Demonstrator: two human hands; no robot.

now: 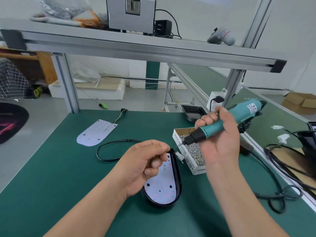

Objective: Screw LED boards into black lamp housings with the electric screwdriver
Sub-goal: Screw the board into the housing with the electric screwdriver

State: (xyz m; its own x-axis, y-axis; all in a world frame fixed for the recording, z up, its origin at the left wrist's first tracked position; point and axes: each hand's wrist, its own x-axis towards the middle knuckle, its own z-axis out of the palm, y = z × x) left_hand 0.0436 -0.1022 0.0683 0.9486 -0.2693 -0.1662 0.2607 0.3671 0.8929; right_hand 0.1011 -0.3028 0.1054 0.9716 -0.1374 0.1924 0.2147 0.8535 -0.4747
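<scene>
Head view: right hand (220, 139) is wrapped fully round the teal electric screwdriver (227, 120), held raised with the bit angled down toward the left hand. The bit tip sits over the near-left edge of the box of screws (188, 158), probably to pick up or carry a screw. A screw on the bit is too small to make out.

Left hand (147, 166) has its fingers curled and hangs over the far end of the black lamp housing (176, 168), likely steadying it or readying a screw. I cannot tell if it pinches anything or touches the housing.

The LED board (160, 190) lies inside the housing, directly under and just nearer than the left hand, so it is set for screwing. Its far end and screw holes there are hidden by the hand.

A spare LED board (96, 133) lies loose, well forward-left of the left hand, presumably waiting its turn.

The black cable (102, 147) loops left of the left hand; its end is hidden behind the hand.
</scene>
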